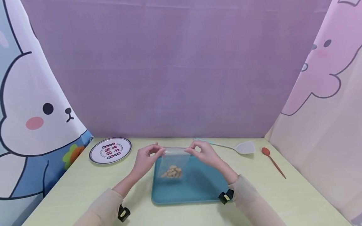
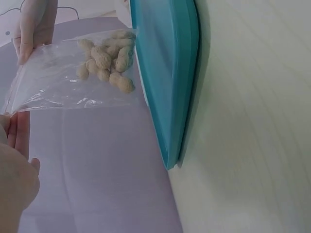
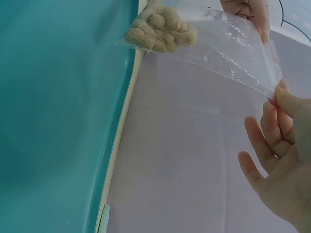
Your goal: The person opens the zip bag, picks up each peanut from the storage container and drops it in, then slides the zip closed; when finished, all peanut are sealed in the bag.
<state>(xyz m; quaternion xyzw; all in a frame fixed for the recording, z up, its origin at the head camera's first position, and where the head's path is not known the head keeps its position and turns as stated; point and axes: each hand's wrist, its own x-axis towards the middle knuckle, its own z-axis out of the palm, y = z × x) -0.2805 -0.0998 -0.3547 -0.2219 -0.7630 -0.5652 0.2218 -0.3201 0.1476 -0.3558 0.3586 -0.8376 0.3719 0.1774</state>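
A clear plastic zip bag (image 1: 176,158) hangs upright over the blue-green tray (image 1: 198,196), with several unshelled peanuts (image 1: 173,172) gathered at its bottom. My left hand (image 1: 146,158) pinches one top corner of the bag between thumb and forefinger. At the opposite top corner, my right hand (image 1: 205,153) pinches the edge the same way, its other fingers spread in the right wrist view. The bag's top edge is stretched between both hands. In the left wrist view the peanuts (image 2: 109,58) show through the film beside the tray's rim (image 2: 182,87).
A white plate (image 1: 110,150) with red and blue print lies at the back left of the pale table (image 1: 76,191). Behind the tray, toward the right, is a spatula (image 1: 244,147) with a white blade. A red-brown spoon (image 1: 272,161) lies at the far right.
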